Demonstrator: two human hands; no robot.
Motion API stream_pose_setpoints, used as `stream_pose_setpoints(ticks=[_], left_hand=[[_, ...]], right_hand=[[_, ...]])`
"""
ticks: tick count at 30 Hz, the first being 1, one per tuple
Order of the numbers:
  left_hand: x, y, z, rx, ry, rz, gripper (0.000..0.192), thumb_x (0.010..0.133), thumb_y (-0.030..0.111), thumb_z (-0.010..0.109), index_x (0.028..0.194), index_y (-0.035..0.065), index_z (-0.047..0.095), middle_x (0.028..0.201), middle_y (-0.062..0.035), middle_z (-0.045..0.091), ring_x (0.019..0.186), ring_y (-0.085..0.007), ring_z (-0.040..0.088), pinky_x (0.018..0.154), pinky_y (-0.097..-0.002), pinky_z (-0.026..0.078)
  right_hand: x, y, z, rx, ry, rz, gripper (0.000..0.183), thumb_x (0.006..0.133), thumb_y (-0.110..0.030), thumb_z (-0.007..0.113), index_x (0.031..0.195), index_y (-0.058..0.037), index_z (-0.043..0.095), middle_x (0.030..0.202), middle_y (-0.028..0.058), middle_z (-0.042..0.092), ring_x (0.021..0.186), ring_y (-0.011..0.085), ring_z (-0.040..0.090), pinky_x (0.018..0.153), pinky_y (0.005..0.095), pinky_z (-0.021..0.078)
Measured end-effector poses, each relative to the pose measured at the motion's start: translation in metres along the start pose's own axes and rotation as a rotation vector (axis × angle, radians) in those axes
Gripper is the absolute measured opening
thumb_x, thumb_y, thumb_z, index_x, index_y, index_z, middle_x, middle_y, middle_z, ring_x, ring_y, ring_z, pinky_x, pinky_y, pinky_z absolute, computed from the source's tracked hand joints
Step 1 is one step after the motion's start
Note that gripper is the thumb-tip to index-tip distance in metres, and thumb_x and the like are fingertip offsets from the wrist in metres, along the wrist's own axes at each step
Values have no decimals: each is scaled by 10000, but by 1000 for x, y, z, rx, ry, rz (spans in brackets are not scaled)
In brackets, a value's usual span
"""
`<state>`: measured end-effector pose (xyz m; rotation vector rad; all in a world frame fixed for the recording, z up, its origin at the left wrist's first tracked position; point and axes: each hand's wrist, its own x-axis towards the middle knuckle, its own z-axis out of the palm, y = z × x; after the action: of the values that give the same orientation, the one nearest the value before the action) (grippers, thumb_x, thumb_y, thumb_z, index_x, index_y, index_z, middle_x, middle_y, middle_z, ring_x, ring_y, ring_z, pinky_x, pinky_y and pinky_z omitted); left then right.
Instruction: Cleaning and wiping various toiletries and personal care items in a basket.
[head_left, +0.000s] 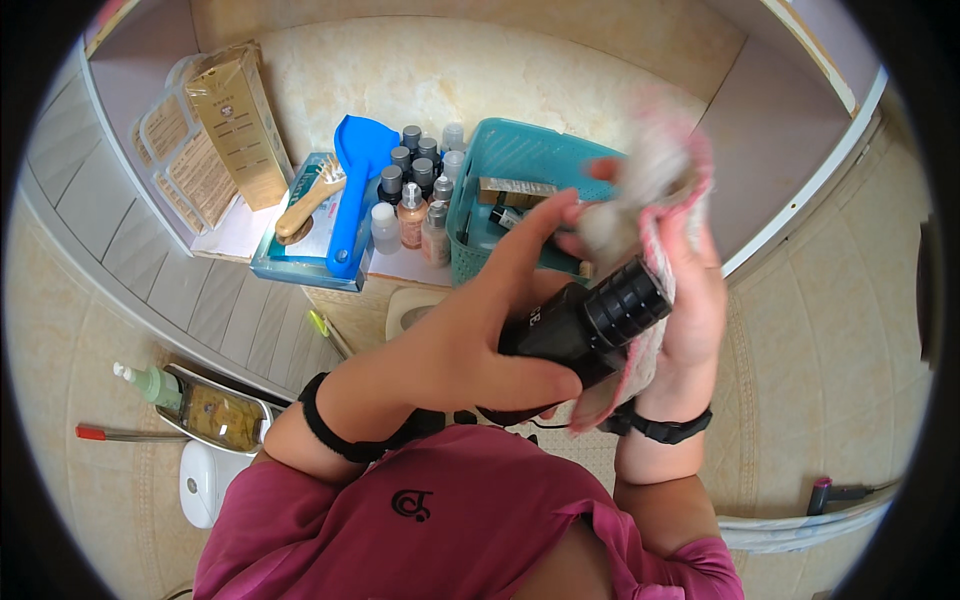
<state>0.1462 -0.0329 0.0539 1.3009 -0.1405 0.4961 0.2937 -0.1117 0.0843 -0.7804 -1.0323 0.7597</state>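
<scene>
My left hand (457, 337) grips a glossy black bottle (555, 337) with a ribbed black cap, held tilted in front of my chest. Fingers of my right hand (694, 307) hold a whitish cloth with a pink edge (652, 330), which lies against the bottle near its cap. The cloth's upper part is blurred above the hand. Behind both hands stands a teal plastic basket (469, 161) holding a small box (517, 187) and a dark tube (506, 217). The bottle's lower end is partly hidden by my left hand.
Left of the basket, several small bottles (411, 214) stand on the shelf beside a blue scoop (356, 180) and a wooden hairbrush (307, 206), which rest on a flat box (307, 275). A tall gold box (244, 127) leans at the left. Cabinet walls flank the shelf.
</scene>
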Motion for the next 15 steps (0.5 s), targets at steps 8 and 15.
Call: stream_pose_setpoints(ticks=[8,15], left_hand=[[-3,-7,3,-197,231,94,1014,699,147,701,1387,42,-37,1057,-168,534,957,-212,540,835,-301,411],[-10,10,16,854,386,321,1111,589,79,713,1374,12,-70,998,-183,549,895,-249,583,742,-315,453]], right_hand=[[-17,16,1,-233,-97,5,531,915,-426,395,1145,41,496,1091,105,562,983,185,537,864,288,403],[-23,3,16,-670,-41,-305,566,827,-409,552,1123,70,495,1096,172,553,1012,260,530,880,338,391]])
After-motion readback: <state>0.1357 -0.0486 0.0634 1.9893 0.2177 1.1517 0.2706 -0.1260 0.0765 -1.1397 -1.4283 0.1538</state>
